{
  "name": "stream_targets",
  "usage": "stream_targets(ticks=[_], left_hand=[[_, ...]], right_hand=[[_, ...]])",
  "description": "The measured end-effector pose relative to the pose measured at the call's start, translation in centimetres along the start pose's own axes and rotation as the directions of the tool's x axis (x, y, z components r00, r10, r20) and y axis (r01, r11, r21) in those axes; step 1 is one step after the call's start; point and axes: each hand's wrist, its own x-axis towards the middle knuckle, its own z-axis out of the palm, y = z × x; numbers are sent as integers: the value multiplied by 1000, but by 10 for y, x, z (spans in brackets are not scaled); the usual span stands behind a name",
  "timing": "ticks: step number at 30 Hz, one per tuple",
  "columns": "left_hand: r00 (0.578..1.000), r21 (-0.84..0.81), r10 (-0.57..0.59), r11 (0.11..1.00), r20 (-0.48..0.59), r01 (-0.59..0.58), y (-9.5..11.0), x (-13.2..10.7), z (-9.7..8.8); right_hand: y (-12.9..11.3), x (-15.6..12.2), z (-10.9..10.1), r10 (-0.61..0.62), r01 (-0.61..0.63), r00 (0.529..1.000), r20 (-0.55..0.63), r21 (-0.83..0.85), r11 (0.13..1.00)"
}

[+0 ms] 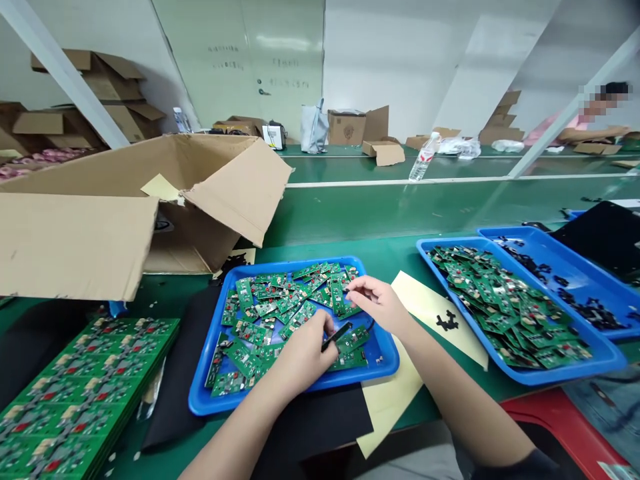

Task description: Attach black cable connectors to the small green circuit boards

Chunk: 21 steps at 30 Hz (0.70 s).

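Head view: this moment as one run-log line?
left hand: holds thin black piece | right hand: fingertips near boards, grip unclear | tray under hands: loose boards | yellow paper: black parts on it

Smooth glossy plastic tray [201, 393], bumpy circuit boards [295, 300]

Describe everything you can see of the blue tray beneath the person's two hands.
The blue tray looks like glossy plastic, shallow and roughly rectangular, with rounded corners and a raised rim. It sits flat on the green table, its near right corner overlapping yellow paper. Loose green circuit boards lie jumbled inside, blue floor showing between some. The left hand and right hand are over it; contact is unclear.
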Motion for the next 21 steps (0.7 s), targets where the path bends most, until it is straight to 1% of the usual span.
stream_targets(ticks=[1, 2, 3, 5, 6, 8, 9, 11, 13, 14, 16, 18, 19, 21], left_hand=[[1000, -111, -19, 994, -11, 18, 0, 0, -2], [999, -245, -38, 969, -14, 34, 1, 1, -4], [998, -391, -58, 919, -5, 51, 1, 2, -6], [994, -645, -95, 758, 45, 101, 3, 2, -10], [991, -731, -111, 670, 73, 129, 4, 2, -12], [982, -834, -139, 522, 126, 181, 6, 3, -13], [977, -859, -151, 468, 152, 206, 7, 3, -12], [966, -879, -166, 406, 199, 251, 8, 3, -10], [965, -880, -166, 402, 203, 254, 9, 3, -7], [970, -877, -165, 420, 178, 232, 9, 4, -6], [982, -865, -167, 476, 88, 159, 9, 4, -5], [981, -836, -193, 538, -1, 105, 9, 4, -5], [978, -821, -207, 563, -30, 94, 9, 4, -5], [972, -803, -229, 588, -56, 93, 10, 4, -5]], right_hand=[[-1, -2, -1, 6, -5, 1000, -16, 49, 999], [-1, -4, -1, 11, -8, 1000, -27, 89, 996], [-2, -6, -1, 15, -12, 999, -29, 122, 992], [-5, -9, 0, 22, -20, 1000, -9, 182, 983], [-6, -11, 1, 23, -25, 1000, 11, 211, 977], [-7, -14, 3, 7, -23, 998, 63, 258, 966], [-8, -15, 3, -12, -13, 996, 88, 277, 961], [-8, -18, 2, -63, 25, 991, 121, 295, 955], [-9, -19, 0, -103, 60, 985, 142, 278, 959], [-8, -20, -1, -114, 71, 982, 151, 265, 962], [-9, -22, -2, -122, 73, 976, 180, 256, 964], [-9, -23, -2, -125, 62, 968, 216, 274, 960], [-9, -23, -1, -125, 55, 964, 236, 283, 958], [-10, -24, 0, -122, 39, 953, 276, 288, 957]])
